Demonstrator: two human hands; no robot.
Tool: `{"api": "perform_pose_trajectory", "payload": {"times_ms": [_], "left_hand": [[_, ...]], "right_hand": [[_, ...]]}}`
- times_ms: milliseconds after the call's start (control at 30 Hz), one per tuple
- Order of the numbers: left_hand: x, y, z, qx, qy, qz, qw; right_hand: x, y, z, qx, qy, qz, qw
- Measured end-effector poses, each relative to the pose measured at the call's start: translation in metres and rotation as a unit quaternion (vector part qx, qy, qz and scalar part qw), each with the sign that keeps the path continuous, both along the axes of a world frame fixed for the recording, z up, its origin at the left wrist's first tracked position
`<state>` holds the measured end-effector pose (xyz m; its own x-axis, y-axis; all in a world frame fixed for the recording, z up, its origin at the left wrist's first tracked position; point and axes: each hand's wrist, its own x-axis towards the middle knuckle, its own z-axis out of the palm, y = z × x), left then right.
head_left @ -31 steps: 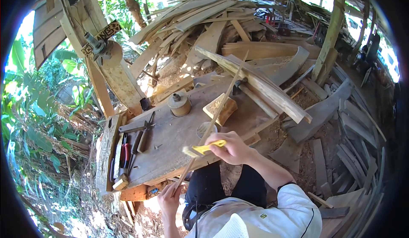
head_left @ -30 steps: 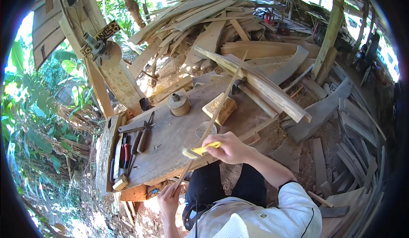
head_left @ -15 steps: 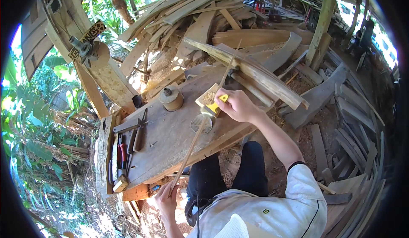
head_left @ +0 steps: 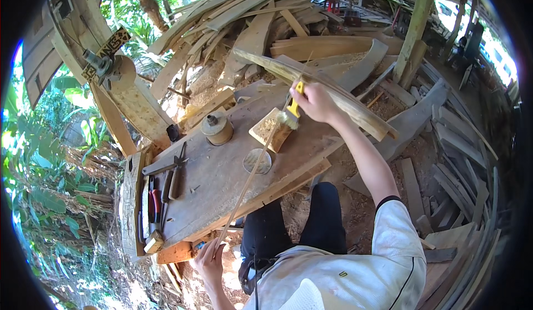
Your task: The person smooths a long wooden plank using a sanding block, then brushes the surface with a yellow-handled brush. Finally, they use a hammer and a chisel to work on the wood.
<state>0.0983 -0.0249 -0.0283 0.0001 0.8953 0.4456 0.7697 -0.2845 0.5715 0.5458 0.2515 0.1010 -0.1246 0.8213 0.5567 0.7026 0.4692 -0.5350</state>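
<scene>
My right hand [head_left: 314,100] grips a yellow-handled paintbrush [head_left: 292,109] above the workbench, its pale bristles against a long thin wooden strip [head_left: 244,190]. At the strip's near end, below the bench's front edge, my left hand [head_left: 209,261] is closed round it. The strip slants up and away across the bench, over a wooden block [head_left: 282,138] with shavings on its top. Beside the block lies a round, shallow, shiny dish [head_left: 256,161], partly crossed by the strip.
On the workbench [head_left: 214,174] stand a round container with a dark cap [head_left: 217,129] and, at left, red-handled pliers [head_left: 155,199] among other tools. A long beam [head_left: 333,96] lies at the bench's far right. Piled boards [head_left: 244,24] rise behind; more planks [head_left: 461,160] lie at right.
My right hand has moved the brush up and away along the strip, from over the dish to past the block. My left hand still holds the near end.
</scene>
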Motion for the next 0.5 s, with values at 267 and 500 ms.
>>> {"api": "perform_pose_trajectory", "payload": {"times_ms": [267, 500], "left_hand": [[-0.013, -0.007, 0.006, -0.015, 0.035, 0.021, 0.999], [-0.029, -0.02, 0.001, -0.045, 0.011, 0.06, 0.997]], "right_hand": [[0.021, 0.023, -0.001, 0.019, 0.07, -0.06, 0.996], [0.037, 0.04, 0.001, -0.085, 0.121, -0.012, 0.989]]}}
